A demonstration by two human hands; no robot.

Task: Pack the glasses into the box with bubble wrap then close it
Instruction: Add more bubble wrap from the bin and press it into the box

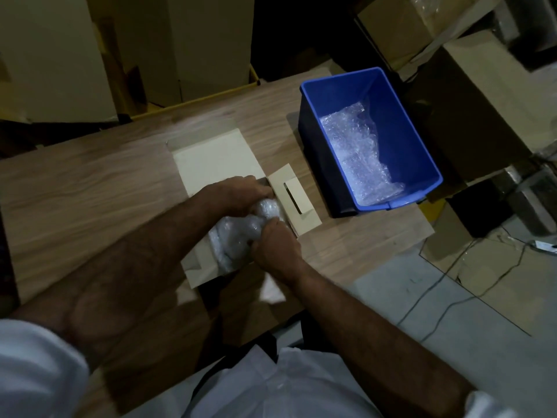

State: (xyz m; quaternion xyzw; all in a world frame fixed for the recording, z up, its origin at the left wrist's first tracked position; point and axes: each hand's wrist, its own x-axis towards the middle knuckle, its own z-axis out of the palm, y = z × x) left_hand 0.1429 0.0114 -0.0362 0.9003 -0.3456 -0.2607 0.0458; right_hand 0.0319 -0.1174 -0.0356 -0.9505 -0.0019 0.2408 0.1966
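An open white cardboard box (211, 164) lies on the wooden table, its lid flap folded back and a side flap (298, 200) with a slot spread to the right. A bundle of bubble wrap (238, 230) sits in the box; the glasses inside it are hidden. My left hand (241, 191) presses on the far end of the bundle. My right hand (275, 245) grips its near right side. Both hands are closed on the wrap.
A blue plastic bin (422, 164) with more bubble wrap (358, 146) stands to the right on the table (90, 182). Brown cartons (482, 95) are stacked at the right, and cables run over the floor (437, 294). White panels stand behind the table.
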